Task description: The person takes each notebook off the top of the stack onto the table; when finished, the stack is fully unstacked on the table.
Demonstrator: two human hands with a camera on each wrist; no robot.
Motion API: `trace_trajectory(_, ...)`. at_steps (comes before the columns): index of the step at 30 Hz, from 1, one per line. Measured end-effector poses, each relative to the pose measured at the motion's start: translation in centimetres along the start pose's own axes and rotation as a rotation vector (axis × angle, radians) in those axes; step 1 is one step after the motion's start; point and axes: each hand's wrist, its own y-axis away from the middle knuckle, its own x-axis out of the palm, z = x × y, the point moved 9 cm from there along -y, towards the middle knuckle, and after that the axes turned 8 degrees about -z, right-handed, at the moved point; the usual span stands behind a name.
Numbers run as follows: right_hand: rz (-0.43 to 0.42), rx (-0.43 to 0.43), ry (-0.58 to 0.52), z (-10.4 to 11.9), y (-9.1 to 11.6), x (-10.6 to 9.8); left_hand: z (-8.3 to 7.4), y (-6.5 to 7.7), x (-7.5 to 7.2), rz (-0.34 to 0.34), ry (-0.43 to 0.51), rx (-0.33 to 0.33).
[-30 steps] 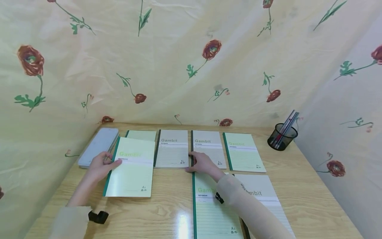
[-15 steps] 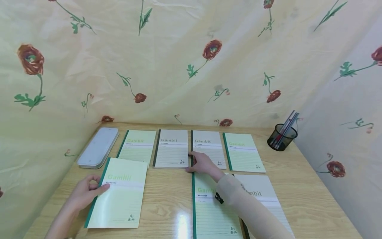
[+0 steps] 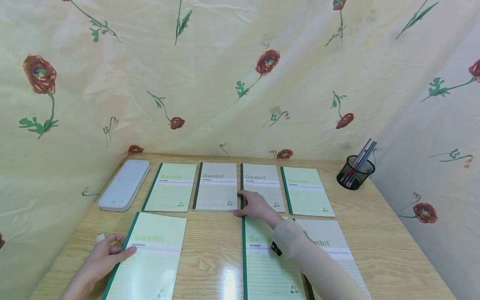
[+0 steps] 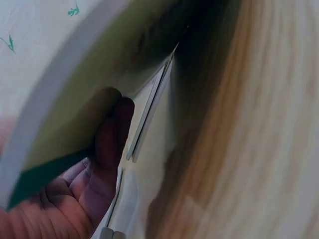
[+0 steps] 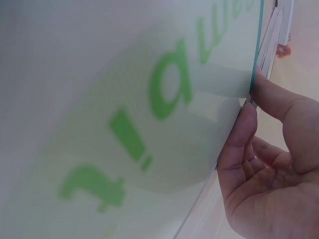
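Note:
My left hand (image 3: pixel 101 258) grips a green notebook (image 3: pixel 150 258) by its dark green spine, the thumb on the cover. From the left wrist view, fingers lie under this notebook, which is raised off the wood. My right hand (image 3: pixel 256 206) rests at the lower left edge of a grey notebook (image 3: pixel 262 183), close to the top corner of another green notebook (image 3: pixel 270 275). Its curled fingers and thumb sit beside that corner in the right wrist view; whether they pinch an edge cannot be made out.
Along the back lie another green notebook (image 3: pixel 170 187), a grey one (image 3: pixel 216 187) and a green one (image 3: pixel 307 191). A white flat case (image 3: pixel 125 185) lies at left. A black mesh pen cup (image 3: pixel 355 173) stands at right. My right forearm crosses a grey notebook (image 3: pixel 333 237).
The left hand has carried its green notebook toward the near left, uncovering the green notebook at the back left. My right hand stays in the same place.

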Motion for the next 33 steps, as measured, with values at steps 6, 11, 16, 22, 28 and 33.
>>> trace_trajectory(6,-0.002,0.000,0.006,-0.1,-0.1,0.0,0.2,-0.1,-0.1,0.000,-0.023,-0.019)
trace_trajectory(11,0.001,-0.002,0.005,-0.2,-0.1,0.2,0.1,-0.1,-0.1,-0.006,-0.045,-0.014)
trace_trajectory(16,-0.002,-0.004,0.009,-0.2,-0.1,0.2,-0.2,0.0,-0.1,-0.007,-0.051,0.016)
trace_trajectory(22,-0.009,-0.001,0.012,-0.2,-0.1,0.2,-0.9,0.0,-0.4,-0.041,-0.197,0.087)
trace_trajectory(28,-0.009,-0.006,0.008,-0.2,0.0,0.1,-1.7,0.3,-0.7,-0.066,-0.322,0.116)
trace_trajectory(33,-0.009,-0.003,0.003,-0.1,0.0,0.1,-2.2,0.6,-0.8,-0.068,-0.378,0.101)
